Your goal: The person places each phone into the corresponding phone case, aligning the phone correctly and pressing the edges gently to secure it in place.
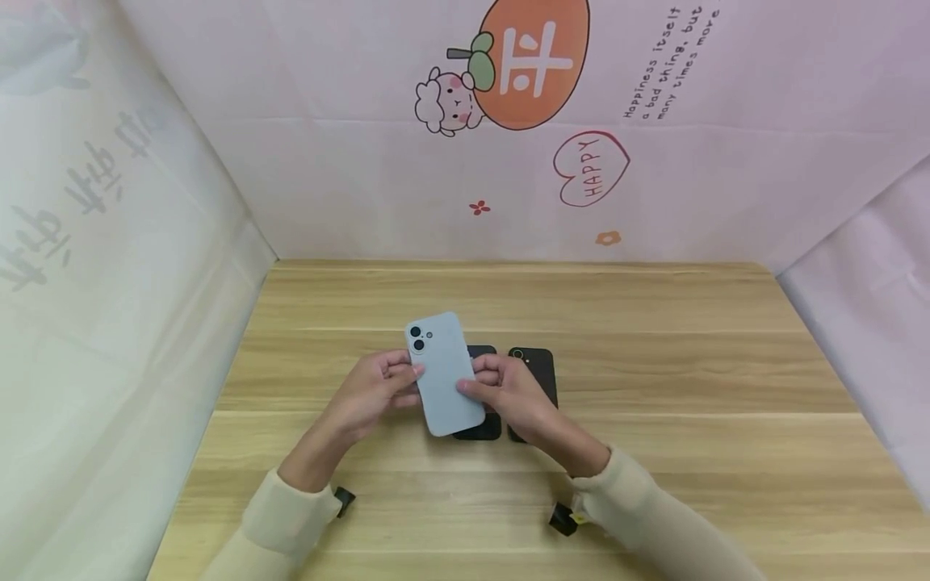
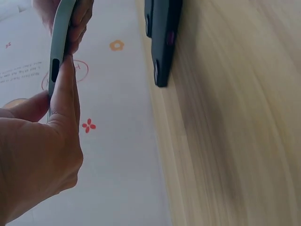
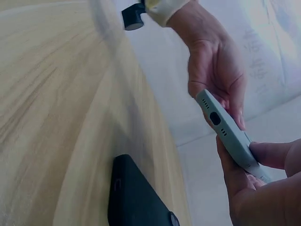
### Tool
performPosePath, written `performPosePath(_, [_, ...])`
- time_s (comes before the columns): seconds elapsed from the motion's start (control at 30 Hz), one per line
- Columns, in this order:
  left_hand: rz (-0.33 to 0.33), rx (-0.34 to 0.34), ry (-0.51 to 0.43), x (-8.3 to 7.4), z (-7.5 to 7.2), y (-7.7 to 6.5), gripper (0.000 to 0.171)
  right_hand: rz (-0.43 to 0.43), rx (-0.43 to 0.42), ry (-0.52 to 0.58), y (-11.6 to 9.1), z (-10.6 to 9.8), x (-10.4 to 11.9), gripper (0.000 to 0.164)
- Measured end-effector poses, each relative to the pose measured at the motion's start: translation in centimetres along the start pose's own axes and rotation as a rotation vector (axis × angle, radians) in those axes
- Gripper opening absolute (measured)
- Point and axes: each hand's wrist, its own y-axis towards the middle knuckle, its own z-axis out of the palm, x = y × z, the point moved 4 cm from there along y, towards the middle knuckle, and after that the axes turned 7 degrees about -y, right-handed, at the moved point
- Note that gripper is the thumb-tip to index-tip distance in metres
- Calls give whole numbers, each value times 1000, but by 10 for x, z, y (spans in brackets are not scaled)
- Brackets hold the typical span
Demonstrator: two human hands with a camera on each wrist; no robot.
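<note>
A pale blue phone case (image 1: 445, 373) with camera cutouts is held above the wooden table (image 1: 654, 363), back side up. My left hand (image 1: 378, 387) grips its left edge, thumb on the back. My right hand (image 1: 508, 393) grips its right edge. In the left wrist view the case's thin edge (image 2: 59, 52) runs between my thumb and fingers (image 2: 66, 99). The right wrist view shows the case's bottom end (image 3: 221, 127) with port cutouts, both hands on it. Two black phone cases lie flat beneath: one (image 1: 479, 426) mostly hidden under the blue case, the other (image 1: 539, 373) to its right.
Pink printed cloth walls (image 1: 508, 161) close in the table at the back and both sides. A black case (image 3: 136, 197) lies on the wood under my right hand. Cream sleeves and black wrist mounts (image 1: 344, 500) are near the table's front edge.
</note>
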Motion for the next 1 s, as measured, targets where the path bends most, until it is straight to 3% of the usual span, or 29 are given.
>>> performPosePath(0.27, [-47, 37, 95, 0, -19, 3, 36, -5, -39, -52, 7, 11, -9, 27])
performPosePath(0.5, [-80, 38, 170, 6, -34, 8, 30, 8, -11, -123, 15, 24, -19, 43])
performPosePath(0.73, [-99, 80, 174, 11, -42, 15, 28, -27, 9, -195, 19, 37, -24, 56])
performPosePath(1.0, [-144, 77, 197, 18, -53, 26, 27, -74, 17, -295, 21, 46, -26, 57])
